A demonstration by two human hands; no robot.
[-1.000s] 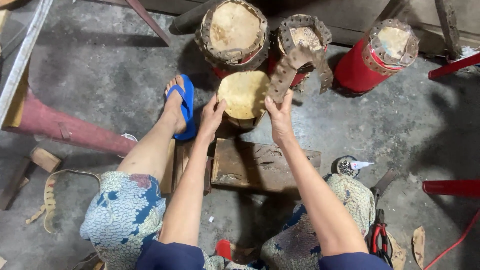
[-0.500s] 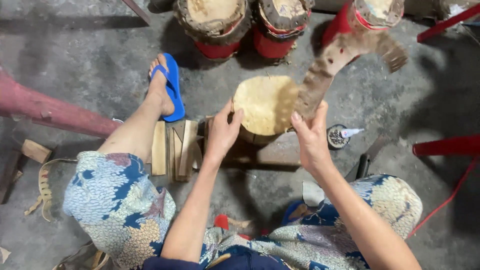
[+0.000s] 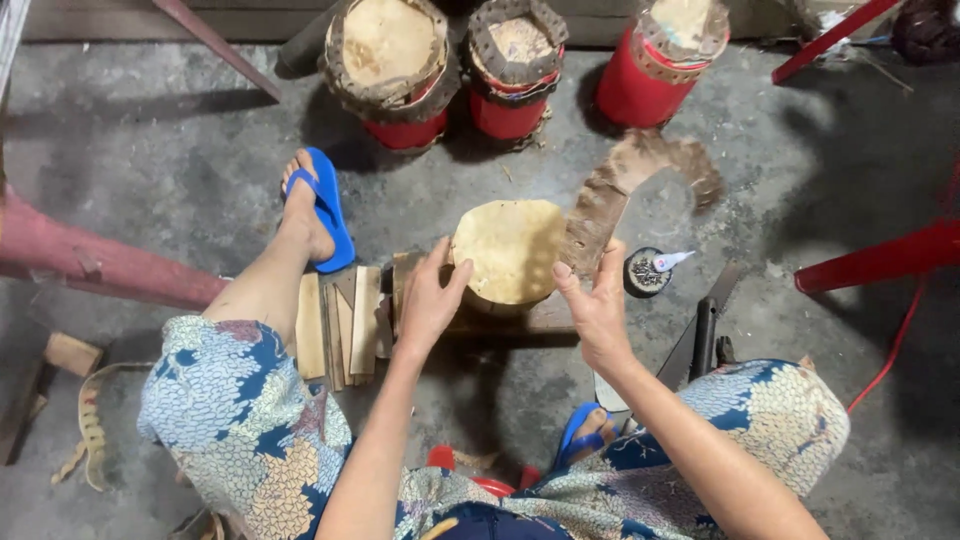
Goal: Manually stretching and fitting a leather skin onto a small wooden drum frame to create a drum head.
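A small drum with a pale tan skin top (image 3: 510, 248) stands on a wooden block (image 3: 540, 318) in front of me. My left hand (image 3: 430, 300) grips its left side. My right hand (image 3: 595, 300) is at its right side, holding the lower end of a long brown hide strip (image 3: 620, 195). The strip curves up and to the right, away from the drum, with a ragged edge.
Three red drums with rough hide tops (image 3: 392, 60) (image 3: 512, 62) (image 3: 662, 55) stand at the back. Wooden slats (image 3: 340, 320) lie left of the block. A small round tin with a glue tube (image 3: 645, 272) sits to the right, red metal legs (image 3: 880, 255) beyond. My foot wears a blue sandal (image 3: 325, 205).
The drum has come closer, down onto the block. The hide strip has unwound from it and now swings out to the right in my right hand.
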